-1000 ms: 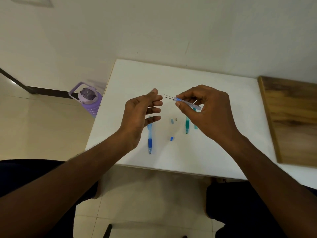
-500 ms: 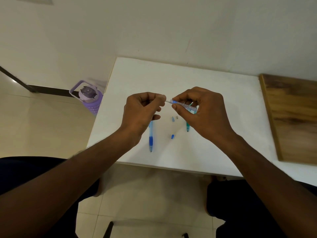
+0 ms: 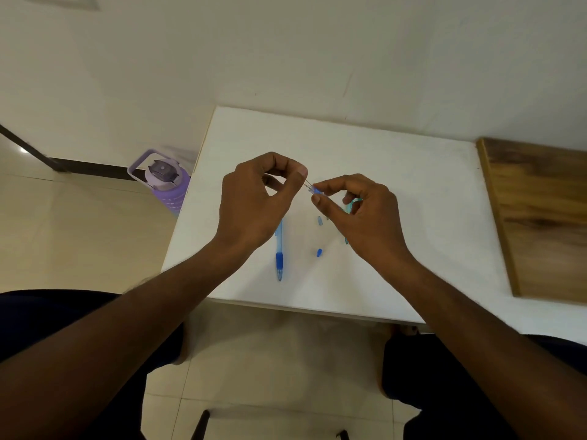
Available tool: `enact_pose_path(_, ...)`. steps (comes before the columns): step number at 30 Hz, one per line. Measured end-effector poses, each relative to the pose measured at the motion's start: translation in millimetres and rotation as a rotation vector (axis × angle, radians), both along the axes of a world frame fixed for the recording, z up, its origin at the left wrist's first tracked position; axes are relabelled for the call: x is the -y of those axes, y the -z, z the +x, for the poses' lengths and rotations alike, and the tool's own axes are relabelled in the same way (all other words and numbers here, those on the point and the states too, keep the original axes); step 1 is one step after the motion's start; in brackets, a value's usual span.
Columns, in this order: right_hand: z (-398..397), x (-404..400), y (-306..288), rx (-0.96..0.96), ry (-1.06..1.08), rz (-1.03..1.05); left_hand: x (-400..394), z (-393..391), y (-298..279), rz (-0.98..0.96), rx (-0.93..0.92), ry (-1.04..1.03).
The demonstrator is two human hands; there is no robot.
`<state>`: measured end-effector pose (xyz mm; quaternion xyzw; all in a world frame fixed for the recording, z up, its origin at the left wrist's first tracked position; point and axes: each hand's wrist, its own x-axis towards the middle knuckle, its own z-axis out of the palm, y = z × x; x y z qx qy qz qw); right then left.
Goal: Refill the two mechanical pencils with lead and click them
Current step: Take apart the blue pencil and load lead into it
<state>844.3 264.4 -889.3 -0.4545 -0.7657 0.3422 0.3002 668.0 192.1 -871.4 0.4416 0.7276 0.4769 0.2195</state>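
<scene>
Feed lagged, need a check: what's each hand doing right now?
Left hand: pinching thin grey pencil leads.
Right hand: holding small clear blue lead tube.

A purple bottle stands on the tiled floor just left of the white table. A wooden board lies at the table's right.
</scene>
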Motion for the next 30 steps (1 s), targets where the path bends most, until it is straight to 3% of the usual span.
enact_pose_path(8,-5,8,7,-0.056,-0.003,-0.059,4,-1,-7,0.056,-0.23,0.093)
enact_pose_path(17,13,6,-7,0.134,-0.066,-0.044,2,-22,-21,0.137,-0.222,0.071)
enact_pose_path(23,47,29,15,0.488,-0.126,-0.138,8,-29,0,-0.085,-0.111,0.13)
enact_pose_path(28,44,27,18,0.551,-0.107,-0.156,1,-20,7,-0.219,-0.046,0.174)
enact_pose_path(30,40,19,9,0.475,-0.089,-0.119,-3,-15,7,-0.259,-0.025,0.195)
